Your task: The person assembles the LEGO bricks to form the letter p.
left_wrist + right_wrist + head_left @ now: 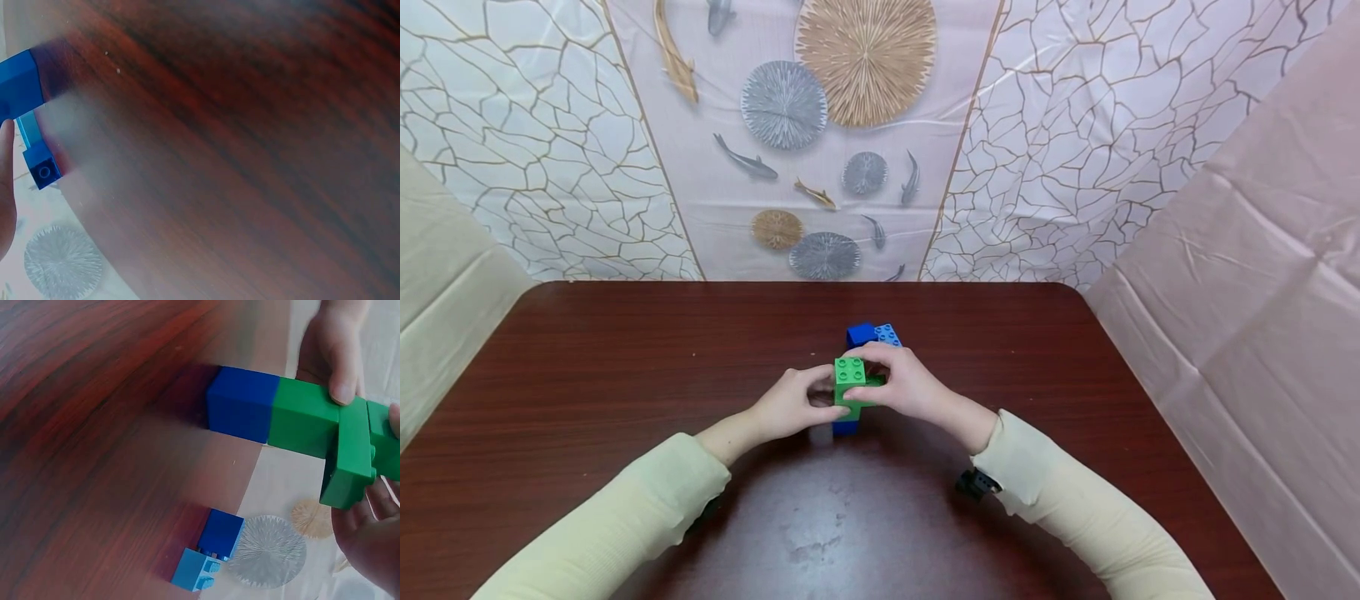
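A stack of toy building bricks stands before me, its dark blue brick [240, 403] at the bottom and a green brick [303, 415] above. A longer green brick [355, 444] lies crosswise over that, topped by a green studded brick [850, 369]. From the left, my left hand [793, 404] holds the stack between thumb and fingers. My right hand [898, 379] pinches the upper green bricks from the right; part of the stack is hidden behind it. The left wrist view catches just one finger and the stack's blue base at its left edge.
Behind the stack, a dark blue brick [861, 335] and a light blue studded brick [887, 333] sit together on the dark brown table [610, 358]. A patterned curtain [865, 242] hangs beyond the table's far edge, with pale cloth at both sides.
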`<state>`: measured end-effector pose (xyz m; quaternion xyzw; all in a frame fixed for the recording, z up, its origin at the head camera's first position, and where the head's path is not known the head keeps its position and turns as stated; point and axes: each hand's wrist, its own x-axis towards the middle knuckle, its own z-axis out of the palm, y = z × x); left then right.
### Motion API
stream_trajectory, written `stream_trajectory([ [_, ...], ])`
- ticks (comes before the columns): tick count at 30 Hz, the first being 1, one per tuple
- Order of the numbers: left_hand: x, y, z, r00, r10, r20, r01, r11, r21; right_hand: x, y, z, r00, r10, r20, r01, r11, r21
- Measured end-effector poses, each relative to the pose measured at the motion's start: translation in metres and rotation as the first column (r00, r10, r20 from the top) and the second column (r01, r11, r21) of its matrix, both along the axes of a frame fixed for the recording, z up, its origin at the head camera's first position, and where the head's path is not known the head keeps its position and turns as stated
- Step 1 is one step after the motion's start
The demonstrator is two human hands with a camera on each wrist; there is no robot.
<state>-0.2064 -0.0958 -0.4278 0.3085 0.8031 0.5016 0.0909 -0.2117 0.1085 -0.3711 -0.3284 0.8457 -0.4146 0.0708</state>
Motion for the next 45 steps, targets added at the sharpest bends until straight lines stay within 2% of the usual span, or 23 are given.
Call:
stream_trajectory([
  [4, 0.0002, 0.0, 0.0001, 1.0, 0.003, 0.0, -0.003, 1.0, -0.002, 0.0016, 0.0006, -0.0004, 0.999, 0.019, -0.051, -0.018, 1.0, 0.018],
  [12, 0.0005, -0.0003, 0.0013, 1.0, 0.011, 0.016, -0.011, 1.0, -0.014, -0.0011, 0.0012, -0.0012, 1.0, 0.016, -0.023, -0.016, 1.0, -0.007],
  [16, 0.0003, 0.0001, 0.002, 1.0, 0.012, 0.018, -0.012, 1.0, -0.022, -0.0006, 0.0004, 0.0015, 1.0, 0.018, -0.009, -0.018, 0.998, -0.06],
  [20, 0.0007, 0.0006, 0.0027, 1.0, 0.007, 0.017, -0.007, 1.0, -0.021, -0.0001, -0.0014, 0.0032, 0.999, 0.02, -0.029, -0.022, 0.995, -0.099],
  [26, 0.0018, 0.0003, 0.0042, 1.0, 0.005, 0.017, -0.004, 1.0, -0.018, 0.0, -0.0032, 0.0059, 0.999, 0.0, -0.052, -0.004, 0.997, -0.083],
  [34, 0.0019, 0.0004, 0.0041, 1.0, 0.006, 0.021, -0.006, 1.0, -0.02, -0.001, -0.0041, 0.0068, 1.0, -0.03, -0.005, 0.03, 0.998, -0.06],
  [41, 0.0, -0.0003, 0.0014, 1.0, 0.016, 0.003, -0.016, 0.999, -0.031, -0.0031, -0.0043, 0.0074, 0.999, -0.037, -0.009, 0.036, 0.998, -0.05],
  [45, -0.0001, 0.0001, 0.0001, 1.0, 0.017, -0.001, -0.017, 0.999, -0.028, -0.0029, -0.0033, 0.006, 0.999, -0.044, 0.027, 0.045, 0.998, -0.049],
])
